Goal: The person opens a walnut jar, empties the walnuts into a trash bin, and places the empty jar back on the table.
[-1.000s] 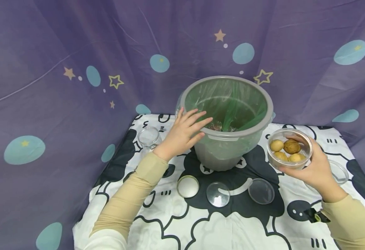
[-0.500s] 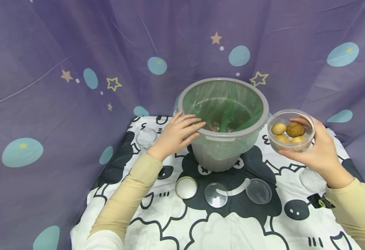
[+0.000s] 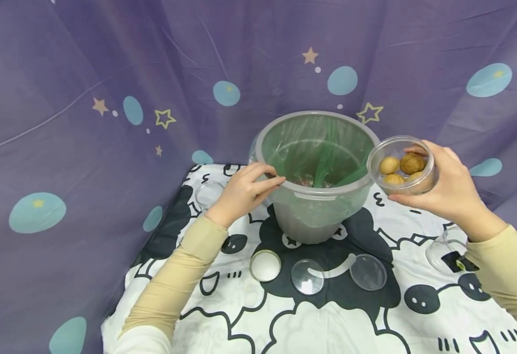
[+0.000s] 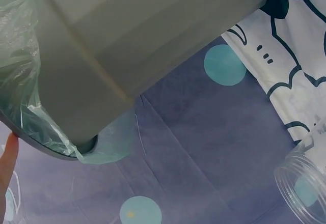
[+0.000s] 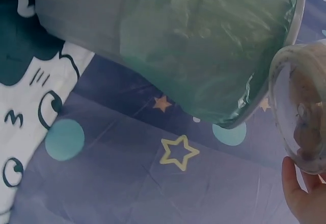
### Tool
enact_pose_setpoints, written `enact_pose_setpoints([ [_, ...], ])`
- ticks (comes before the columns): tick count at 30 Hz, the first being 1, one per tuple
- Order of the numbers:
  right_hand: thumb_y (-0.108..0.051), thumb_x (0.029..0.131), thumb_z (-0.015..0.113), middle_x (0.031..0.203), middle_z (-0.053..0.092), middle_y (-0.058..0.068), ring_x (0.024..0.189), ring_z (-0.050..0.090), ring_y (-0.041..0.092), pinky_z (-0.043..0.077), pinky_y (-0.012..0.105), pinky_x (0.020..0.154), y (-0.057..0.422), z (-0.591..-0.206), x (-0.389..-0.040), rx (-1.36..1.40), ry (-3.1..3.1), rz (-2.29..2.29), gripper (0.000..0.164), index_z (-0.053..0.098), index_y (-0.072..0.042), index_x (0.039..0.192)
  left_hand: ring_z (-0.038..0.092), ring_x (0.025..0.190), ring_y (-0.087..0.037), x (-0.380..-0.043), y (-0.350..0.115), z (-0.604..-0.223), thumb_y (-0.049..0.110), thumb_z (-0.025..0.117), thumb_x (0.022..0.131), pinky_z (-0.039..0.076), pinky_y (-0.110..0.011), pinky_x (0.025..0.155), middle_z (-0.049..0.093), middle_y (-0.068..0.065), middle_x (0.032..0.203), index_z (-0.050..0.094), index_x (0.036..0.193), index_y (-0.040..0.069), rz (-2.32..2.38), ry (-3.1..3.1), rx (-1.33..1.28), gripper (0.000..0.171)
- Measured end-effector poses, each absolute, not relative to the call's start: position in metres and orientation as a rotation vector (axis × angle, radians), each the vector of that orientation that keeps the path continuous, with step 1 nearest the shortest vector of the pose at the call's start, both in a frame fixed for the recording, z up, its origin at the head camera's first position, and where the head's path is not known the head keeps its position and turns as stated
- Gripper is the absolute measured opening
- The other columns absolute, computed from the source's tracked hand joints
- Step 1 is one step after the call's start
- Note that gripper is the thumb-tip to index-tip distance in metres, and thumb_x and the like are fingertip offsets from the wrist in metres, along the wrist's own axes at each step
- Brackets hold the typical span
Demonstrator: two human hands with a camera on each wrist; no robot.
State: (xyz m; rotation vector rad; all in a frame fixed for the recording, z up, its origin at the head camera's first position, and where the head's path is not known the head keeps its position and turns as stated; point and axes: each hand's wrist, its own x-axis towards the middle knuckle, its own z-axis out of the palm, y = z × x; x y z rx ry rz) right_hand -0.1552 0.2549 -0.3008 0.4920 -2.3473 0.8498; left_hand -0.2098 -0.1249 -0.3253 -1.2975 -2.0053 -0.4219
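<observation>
My right hand [image 3: 448,182] grips a clear round plastic container [image 3: 426,184], tilted toward me, beside the right rim of a grey trash can [image 3: 300,228]. A brown walnut [image 3: 412,163] and several paler tan round pieces [image 3: 389,165] lie in the container. In the right wrist view the container [image 5: 285,127] is close to the can's rim, fingers under it. My left hand [image 3: 245,189] holds the can's near-left rim between curled fingers and thumb. A green translucent bag [image 3: 325,209] lines the can and folds over its rim. The can's bottom contents are unclear.
Three round lids lie in front of the can: a white one with a gold edge [image 3: 265,266] and two clear ones [image 3: 308,277]. A clear jar [image 3: 209,193] stands at left, another clear jar [image 3: 446,250] at right. A purple curtain [image 3: 108,49] hangs behind.
My right hand has lifted the container up and left toward the can's rim, its contents still inside. My left hand's fingers have gone from spread to curled at the rim.
</observation>
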Motion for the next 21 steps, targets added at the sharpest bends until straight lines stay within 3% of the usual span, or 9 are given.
enact_pose_setpoints([
  [4, -0.011, 0.036, 0.093, 0.106, 0.062, 0.011, 0.096, 0.045, 0.026, 0.032, 0.032, 0.080, 0.255, -0.288, -0.167, 0.553, -2.390, 0.752, 0.097, 0.055, -0.002, 0.125, 0.060, 0.096, -0.025, -0.209, -0.125, -0.324, 0.009, 0.070, 0.085, 0.051, -0.032, 0.081, 0.063, -0.011, 0.103, 0.073, 0.108, 0.012, -0.416, -2.025, -1.301, 0.023],
  [6, -0.012, 0.037, 0.092, 0.104, 0.061, 0.020, 0.094, 0.045, 0.034, 0.031, 0.040, 0.078, 0.255, -0.282, -0.173, 0.586, -2.401, 0.718, 0.097, 0.054, -0.001, 0.125, 0.060, 0.096, -0.025, -0.208, -0.125, -0.323, 0.008, 0.070, 0.085, 0.051, -0.032, 0.081, 0.064, -0.010, 0.103, 0.073, 0.108, 0.012, -0.414, -2.025, -1.301, 0.024],
  [12, -0.020, 0.037, 0.093, 0.102, 0.063, 0.019, 0.090, 0.048, 0.035, 0.032, 0.043, 0.082, 0.250, -0.266, -0.185, 0.684, -2.403, 0.594, 0.097, 0.055, -0.001, 0.124, 0.061, 0.095, -0.024, -0.207, -0.124, -0.324, 0.005, 0.070, 0.084, 0.052, -0.032, 0.080, 0.064, -0.010, 0.101, 0.074, 0.107, 0.011, -0.418, -2.019, -1.275, 0.024],
  [21, -0.026, 0.041, 0.091, 0.105, 0.063, 0.017, 0.100, 0.046, 0.038, 0.039, 0.050, 0.084, 0.244, -0.257, -0.193, 0.729, -2.426, 0.452, 0.095, 0.055, -0.002, 0.125, 0.061, 0.094, -0.023, -0.205, -0.121, -0.326, 0.005, 0.069, 0.085, 0.053, -0.030, 0.081, 0.064, -0.009, 0.100, 0.074, 0.107, 0.009, -0.401, -2.033, -1.238, 0.023],
])
